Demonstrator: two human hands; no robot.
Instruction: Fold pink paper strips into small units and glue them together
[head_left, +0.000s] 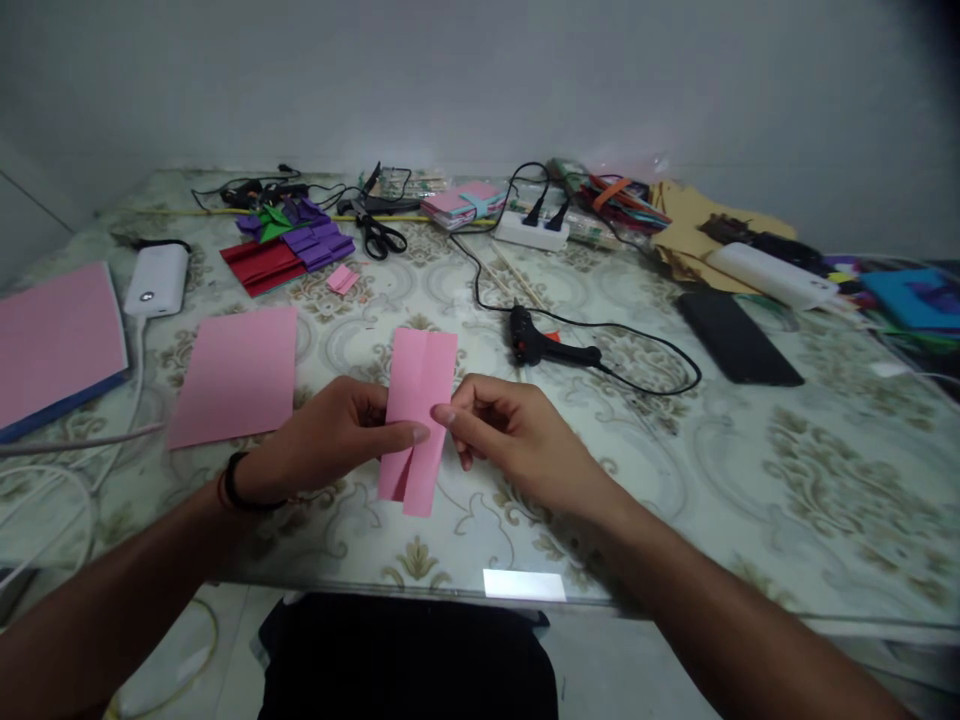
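Observation:
A folded pink paper strip [422, 375] is held upright just above the table, its lower end parted at the fold. My left hand [337, 430] grips its left edge, thumb across the front and fingers behind. On the right edge, my right hand [499, 425] pinches the strip between thumb and fingers. Left of my hands, a pink sheet [240, 375] lies flat on the table. Further left is a stack topped with pink paper [56, 345]. A small pink folded piece [343, 280] lies behind the strip.
A black glue gun [551, 345] with a looping cable lies right of centre. Behind are scissors [381, 238], a power strip [532, 230] and red and purple folded papers [262, 265]. A black phone [739, 338] is at right; a white power bank [159, 280] is at left.

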